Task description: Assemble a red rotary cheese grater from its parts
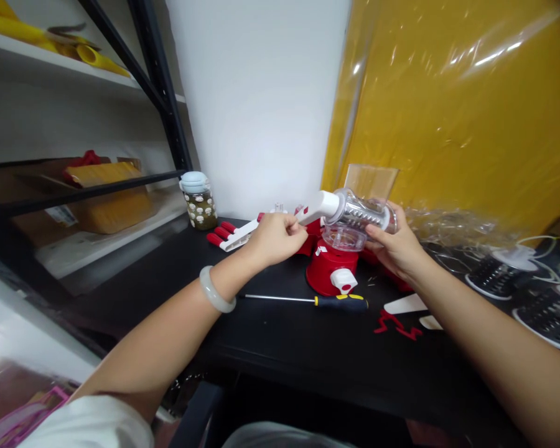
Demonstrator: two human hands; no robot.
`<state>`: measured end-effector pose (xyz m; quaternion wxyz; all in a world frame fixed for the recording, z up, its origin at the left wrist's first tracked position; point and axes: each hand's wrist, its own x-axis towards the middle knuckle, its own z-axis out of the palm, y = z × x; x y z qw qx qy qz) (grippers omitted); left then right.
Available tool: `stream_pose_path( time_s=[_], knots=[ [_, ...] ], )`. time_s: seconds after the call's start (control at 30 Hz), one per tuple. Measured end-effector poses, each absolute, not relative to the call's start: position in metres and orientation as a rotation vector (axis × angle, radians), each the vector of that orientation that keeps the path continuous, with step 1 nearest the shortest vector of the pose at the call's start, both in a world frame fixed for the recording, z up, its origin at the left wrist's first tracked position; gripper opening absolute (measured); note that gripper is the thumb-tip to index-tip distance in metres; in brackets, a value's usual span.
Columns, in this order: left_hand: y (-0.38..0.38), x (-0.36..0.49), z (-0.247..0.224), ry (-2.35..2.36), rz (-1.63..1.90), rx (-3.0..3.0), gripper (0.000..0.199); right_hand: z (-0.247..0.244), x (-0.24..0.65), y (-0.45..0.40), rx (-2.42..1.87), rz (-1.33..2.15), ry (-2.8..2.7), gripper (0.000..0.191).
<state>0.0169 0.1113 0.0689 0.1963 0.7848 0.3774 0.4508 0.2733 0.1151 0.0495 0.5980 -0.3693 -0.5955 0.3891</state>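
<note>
My right hand (396, 239) is closed around the far end of a metal grater drum (358, 211), which tilts above a red rotary grater base (331, 269). From the drum's left end a white crank handle (315, 206) sticks out. My left hand (280, 238) pinches near the handle's end, its fingertips partly hidden. Just under the drum is the clear ring (344, 238) on top of the base, and a white knob (344, 281) with a red centre is on its front. In front of the base lies a screwdriver (340, 302) with a black and yellow grip.
Red-and-white handles (233, 235) lie to the left, near a patterned jar (200, 202) with a light blue lid. Dark grater drums (499, 274) stand at the right. Red strips (396, 325) lie on the black table (280, 348). A shelf (107, 236) is at the left.
</note>
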Motion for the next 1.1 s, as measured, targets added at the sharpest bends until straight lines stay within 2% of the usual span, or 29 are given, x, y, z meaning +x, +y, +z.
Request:
stream_pose_path(
  time_s=[0.07, 0.3, 0.37, 0.63, 0.87, 1.1],
  knots=[
    [0.109, 0.019, 0.069, 1.085, 1.185, 2.321, 0.012, 0.05, 0.272, 0.113, -0.846, 0.922, -1.379, 0.078],
    [0.106, 0.022, 0.069, 0.928, 1.039, 2.635, 0.059, 0.048, 0.27, 0.112, -0.862, 0.923, -1.396, 0.084],
    [0.108, 0.022, 0.067, 0.893, 1.02, 2.613, 0.066, 0.046, 0.271, 0.114, -0.872, 0.919, -1.396, 0.086],
    [0.108, 0.028, 0.061, 1.001, 0.997, 2.545, 0.053, 0.041, 0.27, 0.117, -0.792, 0.995, -1.384, 0.082],
    [0.106, 0.036, 0.052, 1.048, 1.054, 2.511, 0.059, 0.04, 0.273, 0.12, -0.778, 0.959, -1.433, 0.08],
    [0.108, 0.043, 0.035, 1.006, 1.206, 2.259, 0.045, 0.044, 0.273, 0.119, -0.73, 0.94, -1.439, 0.08]
  ],
)
